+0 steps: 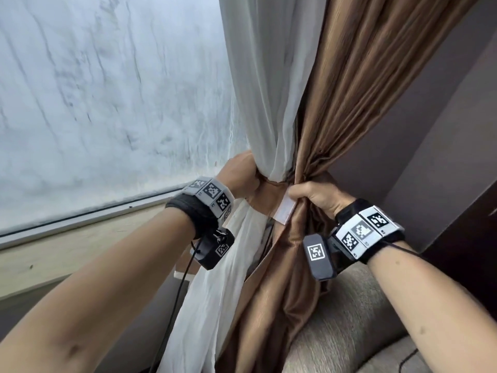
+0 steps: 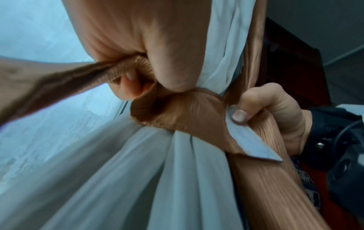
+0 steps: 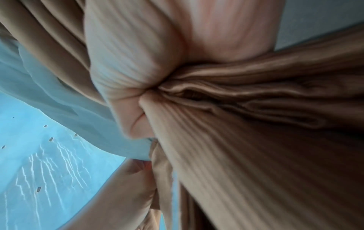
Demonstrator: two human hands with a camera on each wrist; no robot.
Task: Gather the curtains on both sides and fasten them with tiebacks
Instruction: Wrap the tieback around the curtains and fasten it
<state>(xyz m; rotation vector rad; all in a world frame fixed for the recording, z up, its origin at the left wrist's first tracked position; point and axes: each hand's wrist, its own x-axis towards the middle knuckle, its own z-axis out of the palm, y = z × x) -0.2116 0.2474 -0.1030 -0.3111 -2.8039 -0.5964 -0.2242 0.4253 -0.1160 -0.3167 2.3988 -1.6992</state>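
Observation:
A white sheer curtain (image 1: 266,84) and a brown curtain (image 1: 347,76) hang bunched together at the window's right side. A brown tieback band (image 1: 265,196) wraps the front of the bundle, its end bearing a pale fastening patch (image 1: 284,210). My left hand (image 1: 246,175) grips the tieback's left part (image 2: 126,68), with its fingers curled round the band. My right hand (image 1: 313,196) clutches the brown curtain folds and pinches the tieback's patched end (image 2: 254,143) under the thumb (image 2: 239,115). In the right wrist view the gathered brown folds (image 3: 246,96) fill the frame.
A rain-streaked window pane (image 1: 107,103) fills the left, above a pale sill (image 1: 80,238). A grey upholstered seat (image 1: 349,332) lies below right. A dark wooden piece (image 1: 468,238) and a grey wall (image 1: 430,130) stand to the right.

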